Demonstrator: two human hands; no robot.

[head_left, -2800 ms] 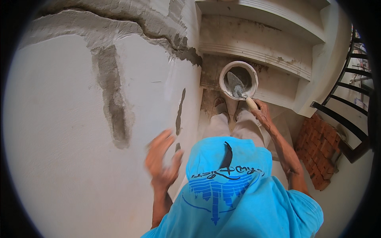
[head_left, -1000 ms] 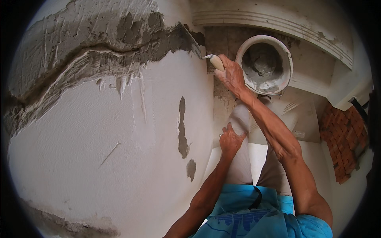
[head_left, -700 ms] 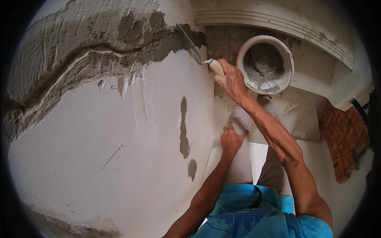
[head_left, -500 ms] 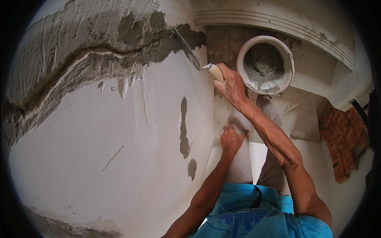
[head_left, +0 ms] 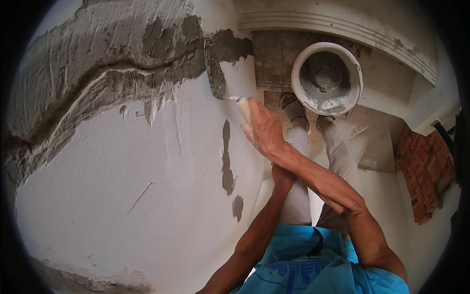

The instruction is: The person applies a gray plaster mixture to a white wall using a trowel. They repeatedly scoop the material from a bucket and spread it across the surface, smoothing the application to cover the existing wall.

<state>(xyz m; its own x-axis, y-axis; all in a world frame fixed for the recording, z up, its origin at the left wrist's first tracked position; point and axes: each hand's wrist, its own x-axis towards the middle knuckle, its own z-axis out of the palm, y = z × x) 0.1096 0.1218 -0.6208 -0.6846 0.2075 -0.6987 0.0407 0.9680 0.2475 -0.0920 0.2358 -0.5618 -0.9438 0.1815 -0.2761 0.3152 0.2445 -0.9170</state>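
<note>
My right hand (head_left: pixel 265 128) is closed around the wooden handle of a trowel (head_left: pixel 245 109). Its narrow blade, coated with wet grey mortar, is at the white wall (head_left: pixel 98 166), over the right part of a rough mortar band (head_left: pixel 188 68). Whether the blade presses on the wall I cannot tell. My left hand (head_left: pixel 282 177) is in front of my left thigh; the right forearm covers its fingers. Beyond my right hand, a pale round bucket (head_left: pixel 296 81) holds wet grey mortar (head_left: pixel 327 73).
A long crack (head_left: pixel 93 73) runs along the mortar band. Grey patches (head_left: pixel 226 161) mark the wall lower down. A grooved ledge (head_left: pixel 342 27) curves behind the bucket, and my sandalled foot (head_left: pixel 293 110) is just beside it. Reddish bricks (head_left: pixel 423 171) show at the right.
My right hand has moved left and nearer to me, swinging the trowel blade more upright; mortar now shows on it. My left hand's fingers have become hidden behind the right forearm.
</note>
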